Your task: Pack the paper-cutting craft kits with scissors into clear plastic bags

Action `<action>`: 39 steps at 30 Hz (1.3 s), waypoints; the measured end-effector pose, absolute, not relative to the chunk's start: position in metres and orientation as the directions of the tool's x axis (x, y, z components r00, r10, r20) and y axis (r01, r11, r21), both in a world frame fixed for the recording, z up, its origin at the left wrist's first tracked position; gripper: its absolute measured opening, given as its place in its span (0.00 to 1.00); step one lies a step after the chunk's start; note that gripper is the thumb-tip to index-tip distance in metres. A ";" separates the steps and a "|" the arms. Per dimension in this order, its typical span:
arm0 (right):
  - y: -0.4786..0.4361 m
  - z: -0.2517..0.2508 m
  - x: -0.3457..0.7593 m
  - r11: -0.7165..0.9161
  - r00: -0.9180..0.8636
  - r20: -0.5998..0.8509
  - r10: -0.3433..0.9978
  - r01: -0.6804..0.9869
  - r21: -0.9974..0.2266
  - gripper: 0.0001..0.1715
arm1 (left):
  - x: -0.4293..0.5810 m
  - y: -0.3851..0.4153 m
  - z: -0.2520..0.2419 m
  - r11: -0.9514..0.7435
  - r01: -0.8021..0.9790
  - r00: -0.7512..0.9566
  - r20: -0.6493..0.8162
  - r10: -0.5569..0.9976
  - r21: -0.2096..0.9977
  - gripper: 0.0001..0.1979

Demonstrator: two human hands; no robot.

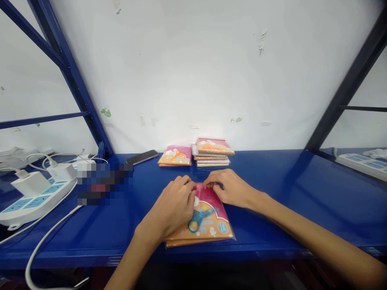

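Pink-orange plastic-wrapped craft pack (201, 219) pinched at top edge by curled fingers (190, 186) of left hand (171, 205) & right hand (228, 187). Pack lies flat on blue metal shelf (266, 209), w/ 1 similar pack (175, 156), stack of packs (213, 152) & black smartphone (142, 157) just beyond.

This one view comes from a camera worn on the person's head, facing forward and tilted down across a blue steel shelf (272, 193) toward a white wall (193, 72). The grip sits low and central, very near the lens: the left hand (171, 207) and right hand (229, 187) meet on a plastic-wrapped craft packet (205, 217). Farther out, a stack of packets (211, 155) lies just beyond the grip — a power strip (33, 203) well to its left.
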State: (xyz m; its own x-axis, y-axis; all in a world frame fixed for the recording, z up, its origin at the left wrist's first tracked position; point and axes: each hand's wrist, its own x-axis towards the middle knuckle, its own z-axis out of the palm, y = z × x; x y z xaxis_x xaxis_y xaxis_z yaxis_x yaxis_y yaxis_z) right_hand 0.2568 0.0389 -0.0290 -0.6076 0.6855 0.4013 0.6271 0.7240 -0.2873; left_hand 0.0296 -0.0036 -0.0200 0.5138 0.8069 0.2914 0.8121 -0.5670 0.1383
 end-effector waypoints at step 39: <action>0.023 -0.043 0.284 0.164 -0.319 -0.045 0.947 0.596 -0.786 0.26 | 0.018 -0.010 -0.010 -0.408 0.908 0.377 0.235 0.896 0.099 0.18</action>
